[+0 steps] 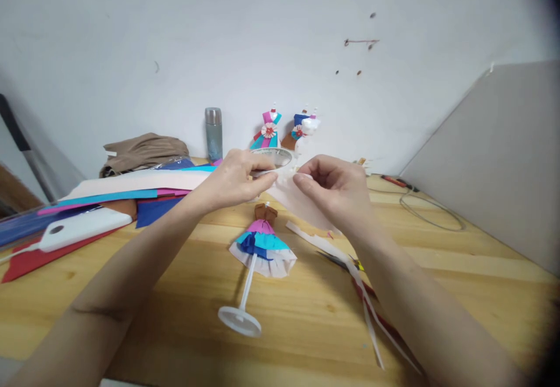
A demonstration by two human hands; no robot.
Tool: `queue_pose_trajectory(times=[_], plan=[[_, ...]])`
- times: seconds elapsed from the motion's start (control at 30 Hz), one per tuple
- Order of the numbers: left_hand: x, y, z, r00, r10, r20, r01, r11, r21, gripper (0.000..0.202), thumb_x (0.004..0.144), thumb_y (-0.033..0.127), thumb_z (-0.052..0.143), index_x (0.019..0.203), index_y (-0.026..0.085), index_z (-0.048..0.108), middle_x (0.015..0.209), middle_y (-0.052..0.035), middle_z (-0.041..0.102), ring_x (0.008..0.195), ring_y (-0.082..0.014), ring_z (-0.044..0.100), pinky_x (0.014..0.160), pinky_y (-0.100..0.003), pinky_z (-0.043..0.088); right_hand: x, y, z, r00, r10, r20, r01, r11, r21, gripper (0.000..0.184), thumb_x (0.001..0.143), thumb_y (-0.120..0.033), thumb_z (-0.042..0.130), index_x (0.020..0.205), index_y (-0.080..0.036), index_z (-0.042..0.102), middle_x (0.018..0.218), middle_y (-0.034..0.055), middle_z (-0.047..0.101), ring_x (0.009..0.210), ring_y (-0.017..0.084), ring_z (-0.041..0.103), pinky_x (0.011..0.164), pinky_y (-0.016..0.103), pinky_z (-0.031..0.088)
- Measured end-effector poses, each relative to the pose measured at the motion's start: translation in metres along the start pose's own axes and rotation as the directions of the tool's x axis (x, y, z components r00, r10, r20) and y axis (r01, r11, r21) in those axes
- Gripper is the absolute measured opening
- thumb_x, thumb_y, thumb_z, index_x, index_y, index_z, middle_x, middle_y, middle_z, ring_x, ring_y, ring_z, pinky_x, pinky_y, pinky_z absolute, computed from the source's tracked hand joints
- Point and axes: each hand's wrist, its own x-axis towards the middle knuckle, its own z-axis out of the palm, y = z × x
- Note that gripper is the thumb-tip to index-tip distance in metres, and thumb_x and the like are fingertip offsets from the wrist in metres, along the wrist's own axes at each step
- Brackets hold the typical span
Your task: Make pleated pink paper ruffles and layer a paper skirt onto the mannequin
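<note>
My left hand (242,177) is closed around the near edge of a round, pale-rimmed thing that looks like a tape roll (284,155). Thumb and fingers of my right hand (330,186) are pinched at the upper edge of a pale pink paper piece (301,201); anything smaller between them is hidden. Below both hands, a small dress form (264,238) lies tipped over on the table, its white round base (240,321) toward me. It wears a brown top and a layered pink, turquoise, blue and pale paper skirt.
Scissors (335,260) and pale paper strips (371,326) lie at right, partly under my forearm. Coloured paper sheets (144,186) and a white glue-gun-like device (87,227) are at left. A bottle (214,133) and dressed forms (269,130) stand by the wall; a cable (431,215) lies right.
</note>
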Motion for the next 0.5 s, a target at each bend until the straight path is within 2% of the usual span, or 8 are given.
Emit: queue_pose_trajectory(times=[0.17,0.33,0.5], plan=[[-0.0010,-0.0013,0.0033,0.999,0.038,0.005,-0.038,0.999,0.037,0.028,0.083,0.022,0.048,0.057,0.016,0.040,0.057,0.0052,0.034,0.060,-0.0088,0.029,0.064,-0.026,0.031,-0.0013,-0.0055,0.0011,0.997,-0.010,0.073,0.007,0.999,0.041,0.010,0.071,-0.022,0.065,0.063,-0.021,0.059,0.060,-0.0007,0.059,0.053,0.013,0.050,0.051,0.028,0.038],[-0.0015,-0.0021,0.0046,0.999,0.039,0.001,-0.039,0.997,0.070,0.029,0.085,0.023,0.049,0.058,0.016,0.043,0.058,0.0049,0.037,0.060,-0.0087,0.031,0.065,-0.026,0.033,-0.0028,-0.0102,0.0003,0.991,0.012,0.137,-0.024,0.996,0.089,0.010,0.073,-0.025,0.064,0.065,-0.020,0.062,0.060,-0.0009,0.060,0.054,0.013,0.051,0.051,0.027,0.039],[-0.0014,-0.0007,0.0038,0.999,0.050,0.000,-0.050,0.997,0.066,0.028,0.084,0.022,0.049,0.057,0.016,0.043,0.058,0.0050,0.035,0.060,-0.0090,0.030,0.067,-0.025,0.037,-0.0014,-0.0087,-0.0002,0.996,0.034,0.088,-0.038,0.998,0.046,0.010,0.071,-0.026,0.065,0.062,-0.021,0.062,0.059,-0.0006,0.061,0.054,0.013,0.050,0.050,0.027,0.037]])
